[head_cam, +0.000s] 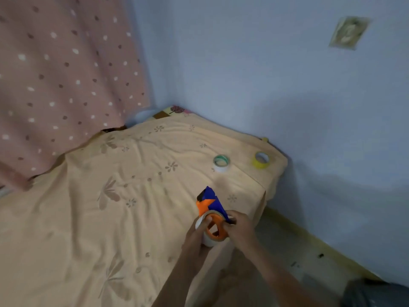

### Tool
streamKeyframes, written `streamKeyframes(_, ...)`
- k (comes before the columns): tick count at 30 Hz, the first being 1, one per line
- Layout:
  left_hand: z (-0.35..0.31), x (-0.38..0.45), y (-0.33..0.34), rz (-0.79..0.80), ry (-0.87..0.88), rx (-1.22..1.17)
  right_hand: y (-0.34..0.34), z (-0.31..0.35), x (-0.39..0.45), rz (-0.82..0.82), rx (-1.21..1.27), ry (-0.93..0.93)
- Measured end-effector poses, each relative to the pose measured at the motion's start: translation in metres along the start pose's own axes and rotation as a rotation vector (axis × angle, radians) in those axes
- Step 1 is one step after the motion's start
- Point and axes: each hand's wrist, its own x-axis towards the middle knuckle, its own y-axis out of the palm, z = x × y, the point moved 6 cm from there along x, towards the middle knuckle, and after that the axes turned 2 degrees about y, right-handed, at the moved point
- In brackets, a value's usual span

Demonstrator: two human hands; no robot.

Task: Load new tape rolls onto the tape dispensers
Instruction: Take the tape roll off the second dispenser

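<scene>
**A:** What are the hands doing?

**B:** Both hands are over the bed [110, 196], near its right edge. The left hand [197, 237] has its fingers curled round a white tape roll [204, 237]. The thumb lies on top of the roll.

**A:** And the other hand?

**B:** The right hand [240, 227] grips the blue and orange tape dispenser [210, 201]. Its fingers are closed round the bottom end. The top end of the dispenser points up and away from the person.

**A:** Where is the roll?

**B:** It sits on the orange wheel of the dispenser, right between the two hands.

**A:** Any more tape?

**B:** Yes. Farther back on the bed, past the dispenser, stands a white roll with a green ring [221, 163]. A yellow roll [261, 160] stands to the right of it, near the bed's corner. They are apart from each other.

**A:** What is behind the bed?

**B:** A blue wall [265, 74] and a pink spotted curtain [62, 74].
</scene>
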Motion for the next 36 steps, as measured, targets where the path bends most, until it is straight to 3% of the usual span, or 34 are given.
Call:
streamKeyframes(6,0.001,0.053,0.068,0.040,-0.027,-0.100,-0.063,-0.025,0.048,0.011,0.084,0.058)
streamKeyframes(13,0.001,0.114,0.113,-0.019,-0.046,-0.089,-0.105,-0.049,0.111,0.022,0.039,0.091)
streamKeyframes(23,-0.004,0.234,0.163,-0.111,-0.154,-0.167,-0.164,-0.031,0.223,0.047,-0.028,0.101)
streamKeyframes(32,-0.048,0.315,0.175,-0.194,-0.098,-0.261,-0.174,0.017,0.333,0.252,-0.072,0.143)
streamKeyframes(36,-0.065,0.337,0.173,-0.253,-0.083,-0.288,-0.169,0.023,0.370,0.415,0.124,0.258)
